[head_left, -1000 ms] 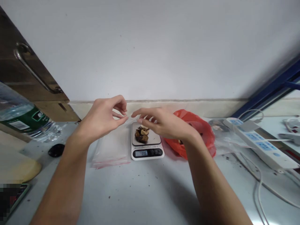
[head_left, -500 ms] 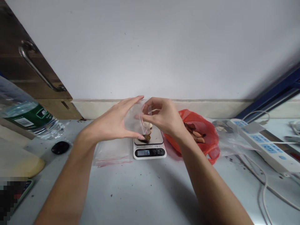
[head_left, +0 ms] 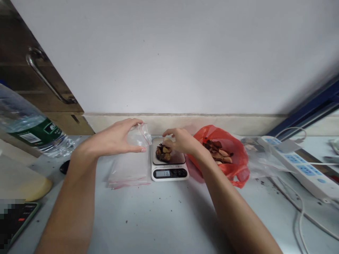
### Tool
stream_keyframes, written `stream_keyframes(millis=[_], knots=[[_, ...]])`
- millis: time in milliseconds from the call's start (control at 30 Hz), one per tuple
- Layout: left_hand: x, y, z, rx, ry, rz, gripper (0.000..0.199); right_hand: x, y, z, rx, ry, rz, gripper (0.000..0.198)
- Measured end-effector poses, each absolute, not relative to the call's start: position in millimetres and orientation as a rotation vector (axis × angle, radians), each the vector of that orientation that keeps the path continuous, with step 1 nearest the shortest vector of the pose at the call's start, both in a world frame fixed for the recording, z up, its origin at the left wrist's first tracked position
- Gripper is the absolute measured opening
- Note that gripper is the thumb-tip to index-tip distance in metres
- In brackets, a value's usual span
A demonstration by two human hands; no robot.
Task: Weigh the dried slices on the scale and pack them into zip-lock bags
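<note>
My left hand (head_left: 113, 138) holds a clear zip bag (head_left: 141, 135) to the left of the digital scale (head_left: 156, 173), its thumb spread away from the fingers. Brown and pale dried slices (head_left: 164, 154) lie in a small heap on the scale's plate, and the display reads 116. My right hand (head_left: 181, 141) reaches over the plate from the right, fingers curled round pale slices at the back of the heap. Beneath my left hand lies a stack of flat zip bags (head_left: 128, 171).
A red plastic bag (head_left: 239, 151) of dried slices stands open right of the scale. Beyond it are a clear bag (head_left: 256, 158), a power strip (head_left: 304, 169) and cables. At left are a water bottle (head_left: 34, 127), a yellowish container (head_left: 31, 183) and a phone-like device (head_left: 21, 218).
My left hand has moved left with the zip bag, off the scale. My right hand has let go of the bag and dropped to the slices. The heap now shows; the reading is unchanged.
</note>
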State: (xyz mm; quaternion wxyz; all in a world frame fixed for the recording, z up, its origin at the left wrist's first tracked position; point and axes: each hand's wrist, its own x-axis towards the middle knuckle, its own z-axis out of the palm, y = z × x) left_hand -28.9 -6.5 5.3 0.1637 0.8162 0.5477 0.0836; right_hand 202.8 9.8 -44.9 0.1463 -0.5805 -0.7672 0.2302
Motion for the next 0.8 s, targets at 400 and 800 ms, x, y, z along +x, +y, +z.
stream_keyframes(millis=[400,800], knots=[[-26.7,-5.8,3.5,2.347,1.523,0.254,0.086,214.7,17.3,-50.2,-1.708,-2.180,0.712,0.017],[-25.3,-6.0,3.4,2.340,1.517,0.235,0.084,213.8,17.5,-54.9,-1.681,-2.237,0.789,0.025]])
